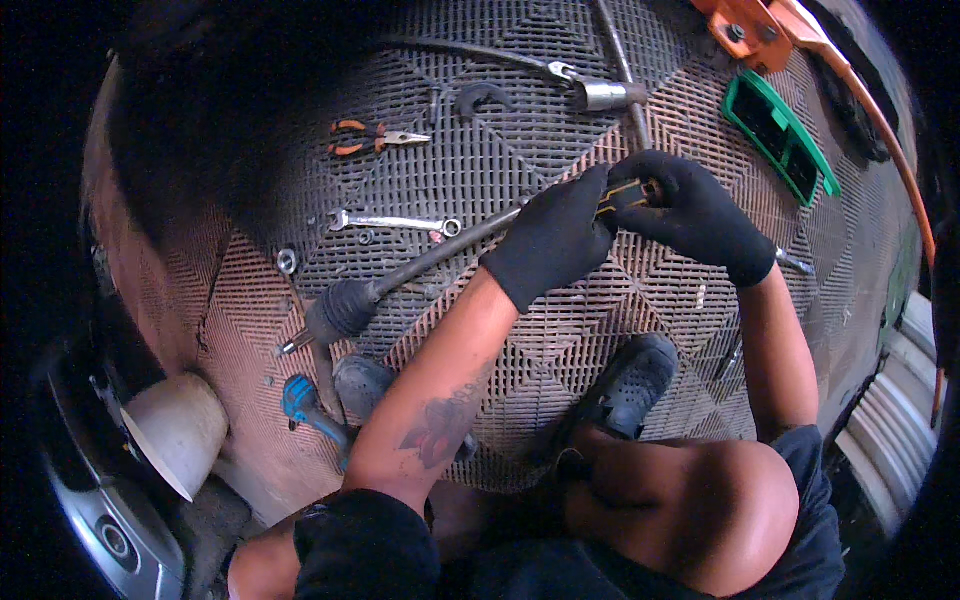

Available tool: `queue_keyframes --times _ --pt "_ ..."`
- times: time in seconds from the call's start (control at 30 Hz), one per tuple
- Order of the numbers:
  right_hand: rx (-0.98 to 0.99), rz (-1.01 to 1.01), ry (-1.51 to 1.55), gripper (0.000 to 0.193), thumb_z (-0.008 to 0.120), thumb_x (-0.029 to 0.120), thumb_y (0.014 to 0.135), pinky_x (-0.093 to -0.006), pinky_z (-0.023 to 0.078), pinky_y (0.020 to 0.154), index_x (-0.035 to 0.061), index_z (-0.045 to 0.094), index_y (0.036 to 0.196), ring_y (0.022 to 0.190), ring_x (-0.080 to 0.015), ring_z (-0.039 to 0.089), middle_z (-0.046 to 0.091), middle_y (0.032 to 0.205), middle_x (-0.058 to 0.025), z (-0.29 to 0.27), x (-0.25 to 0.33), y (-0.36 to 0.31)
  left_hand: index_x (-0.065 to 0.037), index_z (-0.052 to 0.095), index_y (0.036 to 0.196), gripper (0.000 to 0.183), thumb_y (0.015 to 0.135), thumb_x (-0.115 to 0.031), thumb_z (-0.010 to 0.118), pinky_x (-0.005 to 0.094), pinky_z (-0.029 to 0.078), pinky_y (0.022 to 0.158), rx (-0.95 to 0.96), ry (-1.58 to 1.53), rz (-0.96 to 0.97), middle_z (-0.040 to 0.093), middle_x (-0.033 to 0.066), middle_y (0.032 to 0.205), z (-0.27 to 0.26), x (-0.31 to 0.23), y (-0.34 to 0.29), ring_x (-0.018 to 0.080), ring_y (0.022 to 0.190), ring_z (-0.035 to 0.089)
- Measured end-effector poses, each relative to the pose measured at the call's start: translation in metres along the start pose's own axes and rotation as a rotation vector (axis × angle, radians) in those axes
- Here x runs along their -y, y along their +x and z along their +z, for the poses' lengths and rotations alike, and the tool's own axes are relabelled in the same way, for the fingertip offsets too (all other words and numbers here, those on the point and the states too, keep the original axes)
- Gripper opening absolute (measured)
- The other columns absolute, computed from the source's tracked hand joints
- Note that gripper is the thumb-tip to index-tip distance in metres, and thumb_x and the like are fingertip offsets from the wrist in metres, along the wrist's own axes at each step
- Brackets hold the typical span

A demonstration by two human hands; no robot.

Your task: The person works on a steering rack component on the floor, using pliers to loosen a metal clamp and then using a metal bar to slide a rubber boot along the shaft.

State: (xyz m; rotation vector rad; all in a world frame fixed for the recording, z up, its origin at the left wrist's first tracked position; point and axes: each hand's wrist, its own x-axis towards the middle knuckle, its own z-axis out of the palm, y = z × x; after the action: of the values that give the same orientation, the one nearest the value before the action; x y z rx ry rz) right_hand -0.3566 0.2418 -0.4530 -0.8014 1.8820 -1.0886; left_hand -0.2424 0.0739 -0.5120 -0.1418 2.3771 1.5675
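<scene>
My left hand (552,235), in a black glove, is closed at the left end of a small dark piece with yellow edges (626,196). My right hand (690,215), gloved alike, curls around its other end; the fingers hide most of the piece, so its kind is unclear. A drive shaft (450,248) with a ribbed rubber boot (342,308) runs diagonally up to my left hand. Whether that hand also touches the shaft cannot be told, as the glove covers its upper end.
Orange-handled pliers (375,138), a combination wrench (395,222), a socket on a bar (605,96) and a green plastic frame (782,138) lie on the grated floor (560,400). A blue power tool (310,405) lies by my left shoe. An orange metal arm (760,35) stands far right, a pale bucket (180,430) left.
</scene>
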Motion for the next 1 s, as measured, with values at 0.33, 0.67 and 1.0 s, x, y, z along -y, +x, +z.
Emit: queue_keyframes --times 0.33,0.67,1.0 --pt "-0.072 -0.549 -0.505 0.041 0.069 0.020 0.092 -0.0434 0.056 0.093 0.0057 0.062 0.130 0.109 -0.0336 0.068 0.066 0.122 -0.0199 0.094 -0.015 0.165 -0.003 0.064 0.114 0.028 0.099 -0.027 0.065 0.0358 0.050 0.078 -0.711 -0.108 -0.319 0.066 0.0091 0.096 -0.115 0.069 -0.114 0.0172 0.088 0.062" --pt "0.037 -0.442 -0.617 0.037 0.064 0.016 0.089 -0.0528 0.056 0.084 0.0086 0.062 0.125 0.097 -0.0402 0.071 0.071 0.106 -0.0233 0.167 0.012 0.231 -0.002 0.064 0.105 0.016 0.093 -0.011 0.071 0.0285 0.050 0.075 -0.796 -0.275 -0.249 0.067 0.0041 0.095 -0.101 0.059 -0.152 0.0107 0.088 0.062" --pt "0.078 -0.533 -0.363 0.031 0.074 0.014 0.088 -0.0353 0.057 0.080 0.0020 0.071 0.116 0.083 -0.0229 0.073 0.075 0.093 -0.0125 -0.007 0.041 0.084 -0.004 0.071 0.104 0.043 0.074 -0.028 0.091 0.0314 0.054 0.075 -0.445 -0.082 0.272 0.072 0.0072 0.087 -0.086 -0.008 -0.032 0.0177 0.078 0.069"
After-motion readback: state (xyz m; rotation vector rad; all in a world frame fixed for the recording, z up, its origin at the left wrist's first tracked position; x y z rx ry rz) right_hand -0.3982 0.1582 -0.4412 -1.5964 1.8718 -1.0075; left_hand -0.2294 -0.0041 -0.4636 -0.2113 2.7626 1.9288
